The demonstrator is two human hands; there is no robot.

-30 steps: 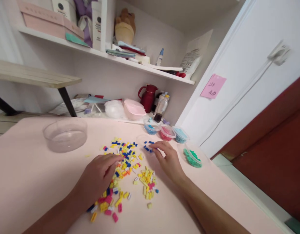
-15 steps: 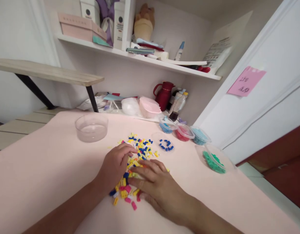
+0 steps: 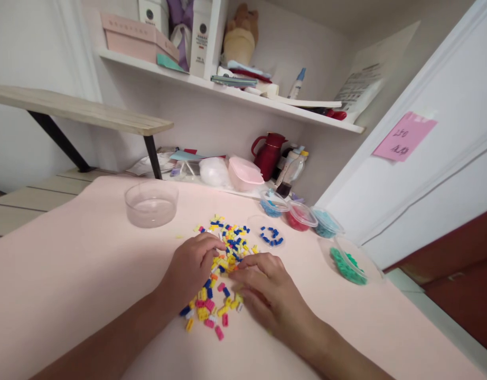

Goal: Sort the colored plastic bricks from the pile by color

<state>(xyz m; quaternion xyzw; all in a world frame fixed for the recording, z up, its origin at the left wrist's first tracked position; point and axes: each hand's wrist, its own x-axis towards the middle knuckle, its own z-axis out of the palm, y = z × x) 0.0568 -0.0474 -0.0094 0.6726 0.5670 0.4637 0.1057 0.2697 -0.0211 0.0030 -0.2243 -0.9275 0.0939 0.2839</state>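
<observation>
A loose pile of small toy building bricks (image 3: pixel 232 240) in yellow, blue, pink, white and orange lies on the pink tabletop (image 3: pixel 89 253). My left hand (image 3: pixel 190 264) rests at the pile's left side, its fingers curled in with the thumb close to the index finger. Whatever they hold, if anything, is hidden. On the pile's right side is my right hand (image 3: pixel 267 285), open, its bent fingers apart and its fingertips at the bricks. Several pink and yellow bricks (image 3: pixel 209 311) lie spread between the hands, nearer to me. Several blue bricks (image 3: pixel 271 236) sit on a clear round lid to the right.
A clear round bowl (image 3: pixel 151 206) stands at the back left. Along the right are clear tubs of blue bricks (image 3: pixel 272 207), red bricks (image 3: pixel 301 217), light blue bricks (image 3: pixel 326 224) and green bricks (image 3: pixel 347 265). A red jug (image 3: pixel 269 155) and bottles (image 3: pixel 293 171) stand behind.
My right hand has drawn back to the right and its fingers have bent more, uncovering bricks in the pile's near part. My left hand has stayed nearly in place. The view has shifted slightly.
</observation>
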